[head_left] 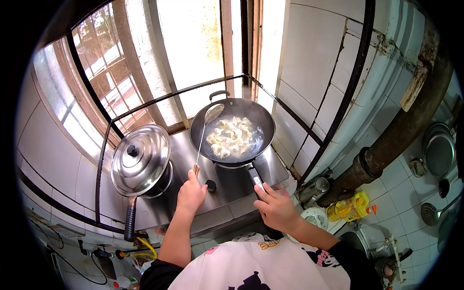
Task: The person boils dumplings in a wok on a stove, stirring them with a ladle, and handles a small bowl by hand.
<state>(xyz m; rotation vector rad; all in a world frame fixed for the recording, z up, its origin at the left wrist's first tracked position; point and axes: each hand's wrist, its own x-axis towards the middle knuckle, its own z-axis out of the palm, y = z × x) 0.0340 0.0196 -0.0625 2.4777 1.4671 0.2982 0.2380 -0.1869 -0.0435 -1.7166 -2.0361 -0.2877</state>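
My left hand (191,193) is closed around the wooden grip of a long-handled skimmer (213,114). The skimmer's head rests against the far-left inner side of a dark wok (195,129). Pale dumplings (231,137) sit clustered in bubbling, steaming water inside the wok. My right hand (276,208) grips the end of the wok's black handle (255,175), its fingers partly stretched along it. The wok stands on the right burner of a steel stove (232,188), with a black knob (210,185) between my hands.
A second pan with a shiny domed lid (141,153) stands on the left burner, its handle (130,220) jutting toward me. A black metal frame (176,93) surrounds the stove. To the right are an oil bottle (355,207), a white bowl (315,218) and a thick brown pipe (396,150).
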